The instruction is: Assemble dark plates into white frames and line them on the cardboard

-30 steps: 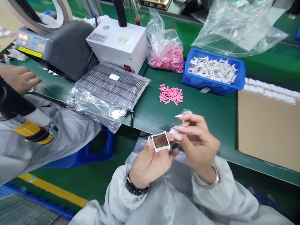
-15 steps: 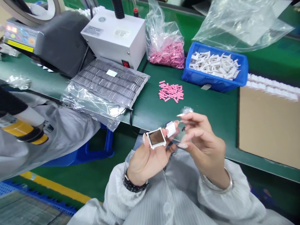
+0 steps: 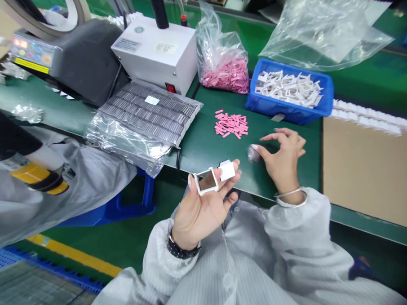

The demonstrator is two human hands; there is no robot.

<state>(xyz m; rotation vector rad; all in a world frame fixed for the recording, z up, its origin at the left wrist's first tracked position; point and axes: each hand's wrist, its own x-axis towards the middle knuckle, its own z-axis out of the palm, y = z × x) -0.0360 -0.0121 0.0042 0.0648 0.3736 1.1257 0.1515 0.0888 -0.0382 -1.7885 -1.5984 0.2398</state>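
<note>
My left hand (image 3: 201, 211) holds a small square white frame with a glossy dark screen (image 3: 207, 181) by its fingertips, in front of the table's near edge; a white tab (image 3: 227, 169) sticks out at its right. My right hand (image 3: 284, 156) is out over the green table (image 3: 204, 143), fingers curled, thumb and forefinger pinching at a small crumpled clear film (image 3: 253, 153) lying on the surface. A loose pile of pink strips (image 3: 231, 125) lies just beyond it.
A blue bin of white frames (image 3: 290, 94) and a bag of pink strips (image 3: 223, 72) stand behind. A bagged tray of grey parts (image 3: 147, 114), a white box unit (image 3: 155, 51) and a black machine (image 3: 82, 57) are at left. A cardboard box (image 3: 368, 168) is at right. A co-worker's sleeve (image 3: 11, 139) is at far left.
My right hand left the frame and moved forward and right onto the table, down at the clear film. The left hand stayed, tilting the frame slightly.
</note>
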